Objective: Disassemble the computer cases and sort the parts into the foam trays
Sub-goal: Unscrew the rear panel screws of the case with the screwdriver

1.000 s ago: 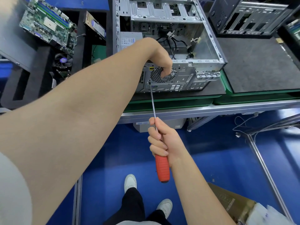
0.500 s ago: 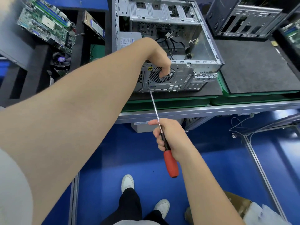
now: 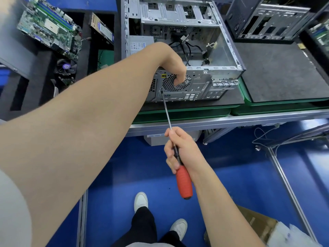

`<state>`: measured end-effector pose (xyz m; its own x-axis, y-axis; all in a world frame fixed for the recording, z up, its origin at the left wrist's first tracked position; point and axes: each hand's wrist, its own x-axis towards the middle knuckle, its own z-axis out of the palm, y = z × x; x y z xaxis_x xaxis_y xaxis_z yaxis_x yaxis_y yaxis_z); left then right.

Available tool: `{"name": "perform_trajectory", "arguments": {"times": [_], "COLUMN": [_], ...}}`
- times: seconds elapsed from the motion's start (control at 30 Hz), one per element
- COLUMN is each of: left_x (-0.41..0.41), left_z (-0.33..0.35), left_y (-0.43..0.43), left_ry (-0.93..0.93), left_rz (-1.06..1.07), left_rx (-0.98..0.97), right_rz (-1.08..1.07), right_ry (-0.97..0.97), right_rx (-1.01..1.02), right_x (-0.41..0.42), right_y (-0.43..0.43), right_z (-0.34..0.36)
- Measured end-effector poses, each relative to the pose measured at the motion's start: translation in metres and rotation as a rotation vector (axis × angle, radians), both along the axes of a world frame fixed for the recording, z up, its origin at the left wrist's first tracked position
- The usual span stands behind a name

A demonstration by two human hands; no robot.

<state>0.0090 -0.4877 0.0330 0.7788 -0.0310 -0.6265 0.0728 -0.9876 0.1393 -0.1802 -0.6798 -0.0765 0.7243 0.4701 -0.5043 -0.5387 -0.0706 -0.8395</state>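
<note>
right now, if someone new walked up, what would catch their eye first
The long red-handled screwdriver, gripped by the right hand at centre, its tip at the rear panel of the open computer case that the left hand grips from above. Next, the green motherboard resting on the black foam tray at upper left.

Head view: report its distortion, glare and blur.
Head view: the wide-angle lens swells the near left forearm and slants the bench rail; pale glare lies on the blue floor at right; the screwdriver and computer case show no motion blur.
</note>
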Motion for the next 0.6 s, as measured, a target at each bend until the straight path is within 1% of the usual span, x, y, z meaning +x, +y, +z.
{"name": "perform_trajectory", "arguments": {"times": [0.07,0.1,0.13,0.17,0.2,0.27,0.3,0.33,0.4,0.43,0.47,0.53,0.6], "left_x": [-0.001,-0.001,-0.001,-0.002,-0.001,0.001,0.001,0.001,0.003,0.004,0.004,0.004,0.003], "left_z": [0.0,0.0,0.001,0.001,0.0,-0.001,-0.001,-0.002,-0.004,-0.005,-0.005,-0.007,-0.007], "left_y": [0.0,0.0,0.0,0.0,0.0,0.001,0.001,0.001,0.003,0.003,0.004,0.004,0.005], "left_ry": [0.003,0.01,0.011,0.009,0.007,0.005,0.0,-0.008,-0.017,-0.019,-0.022,-0.03,-0.043], "left_rz": [0.001,0.001,0.002,0.001,-0.002,-0.001,0.001,-0.001,-0.006,-0.009,-0.012,-0.013,-0.014], "left_rx": [-0.016,-0.024,-0.025,-0.024,-0.024,-0.024,-0.023,-0.023,-0.029,-0.032,-0.033,-0.04,-0.044], "right_rz": [0.149,0.204,0.219,0.186,0.152,0.105,0.101,0.092,0.05,0.027,0.011,0.001,0.004], "right_ry": [-0.485,-0.666,-0.772,-0.815,-0.803,-0.687,-0.592,-0.453,-0.114,0.023,0.111,0.176,0.161], "right_rx": [-0.673,-0.952,-1.115,-1.142,-1.095,-0.843,-0.698,-0.541,-0.246,-0.138,-0.061,0.032,0.066], "right_x": [0.001,0.0,-0.002,-0.004,-0.004,0.0,0.001,0.003,0.008,0.01,0.012,0.015,0.015], "right_y": [0.001,0.0,0.001,0.001,0.001,-0.001,-0.002,-0.003,-0.003,-0.003,-0.003,-0.003,-0.002], "right_z": [-0.001,-0.003,-0.004,-0.006,-0.009,-0.01,-0.008,-0.005,0.001,0.004,0.006,0.007,0.007]}}
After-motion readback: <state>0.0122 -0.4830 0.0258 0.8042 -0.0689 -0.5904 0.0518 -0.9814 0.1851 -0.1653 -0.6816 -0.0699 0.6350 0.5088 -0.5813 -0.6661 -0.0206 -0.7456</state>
